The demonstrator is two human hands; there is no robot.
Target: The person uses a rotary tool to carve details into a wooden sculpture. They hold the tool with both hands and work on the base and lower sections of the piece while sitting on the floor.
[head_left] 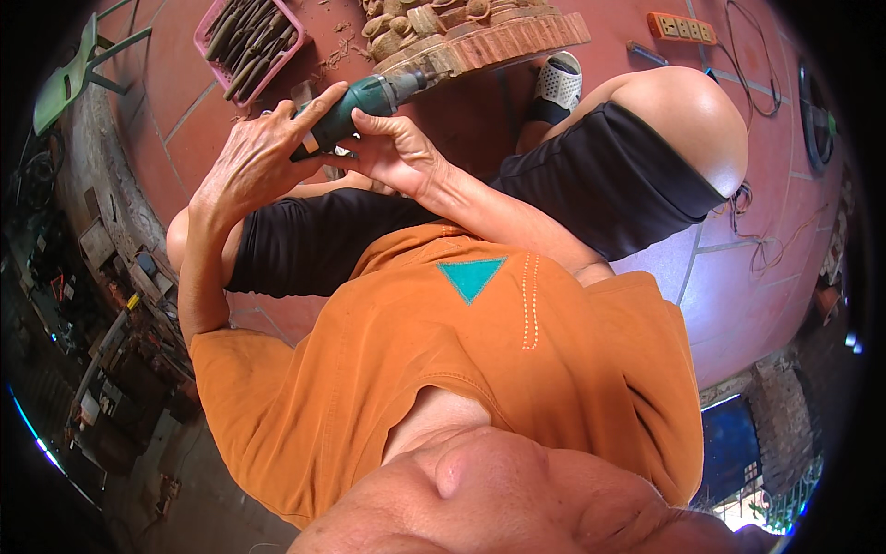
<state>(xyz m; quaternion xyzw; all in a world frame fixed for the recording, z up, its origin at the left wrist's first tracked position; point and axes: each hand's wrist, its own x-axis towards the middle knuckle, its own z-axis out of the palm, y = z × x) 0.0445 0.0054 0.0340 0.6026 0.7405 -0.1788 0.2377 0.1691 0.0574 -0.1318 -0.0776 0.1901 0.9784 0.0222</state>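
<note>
Green chair at 10 o'clock. Pink basket of dark, slim tools, 11. Left hand, 10 o'clock, wraps green power tool's rear; tool sits at 11. Right hand, also 11, grips its underside, thumb on the body. Tool tip at carved piece's rim, 12; contact unclear. Orange power strip between 1 and 2.

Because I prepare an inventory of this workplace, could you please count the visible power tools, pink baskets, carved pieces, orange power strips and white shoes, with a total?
Green power tool: 1
Pink basket: 1
Carved piece: 1
Orange power strip: 1
White shoe: 1
Total: 5
</note>
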